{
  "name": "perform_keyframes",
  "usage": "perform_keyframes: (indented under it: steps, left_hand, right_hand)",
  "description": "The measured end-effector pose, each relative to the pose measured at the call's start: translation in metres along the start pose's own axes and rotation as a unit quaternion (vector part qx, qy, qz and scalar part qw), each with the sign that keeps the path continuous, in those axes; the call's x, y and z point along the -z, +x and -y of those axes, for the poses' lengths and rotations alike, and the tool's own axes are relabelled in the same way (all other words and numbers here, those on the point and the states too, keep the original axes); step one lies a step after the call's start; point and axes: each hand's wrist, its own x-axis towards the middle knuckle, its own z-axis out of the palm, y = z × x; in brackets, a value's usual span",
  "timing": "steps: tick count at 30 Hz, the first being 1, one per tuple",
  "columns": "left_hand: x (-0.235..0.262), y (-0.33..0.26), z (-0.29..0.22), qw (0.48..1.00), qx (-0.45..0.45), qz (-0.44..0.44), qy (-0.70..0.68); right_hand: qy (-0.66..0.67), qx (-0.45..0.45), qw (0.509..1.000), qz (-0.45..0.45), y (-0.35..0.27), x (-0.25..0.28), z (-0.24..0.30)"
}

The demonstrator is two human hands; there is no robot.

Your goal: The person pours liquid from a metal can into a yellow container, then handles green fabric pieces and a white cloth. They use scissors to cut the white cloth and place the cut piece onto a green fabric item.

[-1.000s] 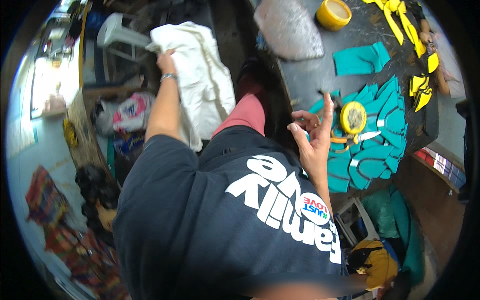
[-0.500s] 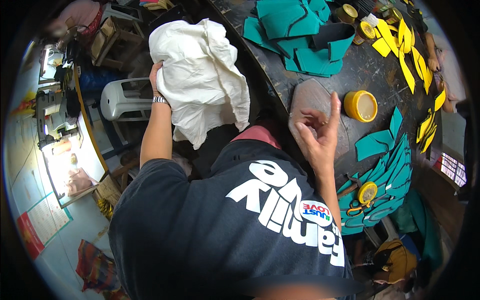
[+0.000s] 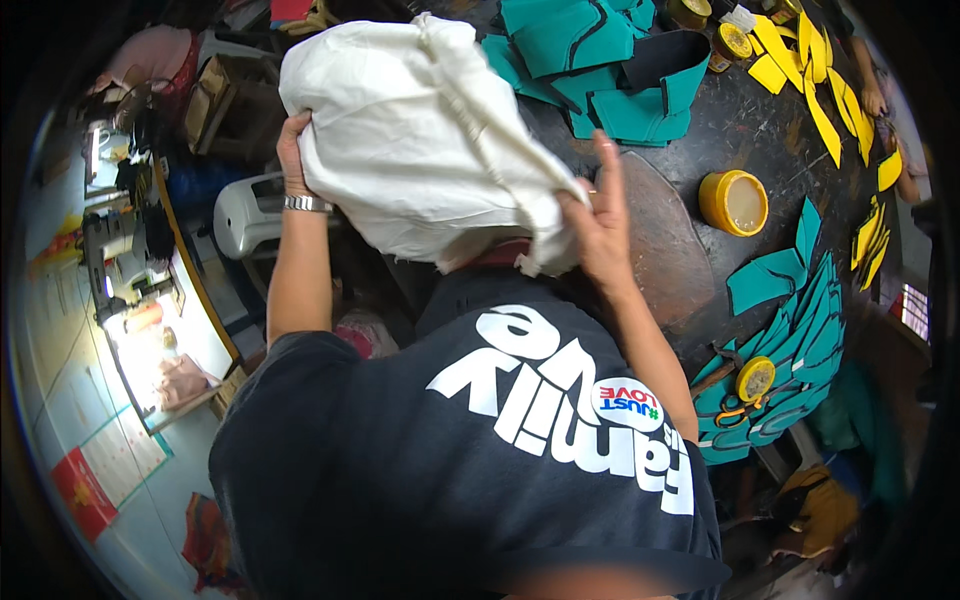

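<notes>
A large white cloth (image 3: 400,130) is stretched between my two hands, away from the table's left edge. My left hand (image 3: 294,155), with a metal watch at the wrist, is closed on its left side. My right hand (image 3: 604,235) grips the cloth's right edge with the thumb, its index finger pointing up. The other fingers are partly hidden by the cloth. Just right of that hand, a brown board (image 3: 665,240) with a curved edge lies on the dark table (image 3: 745,150). Beyond the board stands an open yellow tub (image 3: 734,203) holding a pale substance.
Teal cut pieces (image 3: 640,90) are heaped at the back of the table; more teal pieces (image 3: 785,350) lie in layers at right, with orange-handled scissors (image 3: 740,410) and a yellow lid (image 3: 755,379). Yellow pieces (image 3: 825,120) lie far right near another person's hand (image 3: 874,100). A white chair (image 3: 245,215) stands left.
My right hand, formerly free above the board, has moved left and taken the cloth's right edge. The cloth, earlier hanging from my left hand, is now spread wider and raised.
</notes>
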Motion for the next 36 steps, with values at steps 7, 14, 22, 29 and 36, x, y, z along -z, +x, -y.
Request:
perform_keyframes:
  steps: [7,14,22,29,36]
  left_hand:
    - [-0.033,-0.065,-0.004,0.858,0.042,0.029,0.512]
    - [0.032,-0.044,0.072,0.483,0.213,0.189,0.828]
    - [0.014,-0.089,0.103,0.396,-0.245,0.184,0.865]
    - [-0.022,-0.039,0.186,0.385,-0.350,0.452,0.725]
    - [-0.011,0.011,0.126,0.650,-0.154,0.429,0.607]
  right_hand:
    - [-0.008,0.020,0.993,-0.120,-0.045,0.041,0.050]
    - [-0.348,0.161,0.923,0.015,-0.104,0.036,-0.019]
    - [-0.379,0.240,0.894,0.018,-0.151,-0.014,-0.054]
    - [-0.406,0.413,0.807,0.115,-0.145,-0.055,-0.012]
    - [-0.473,0.312,0.823,0.047,-0.132,-0.039,0.037]
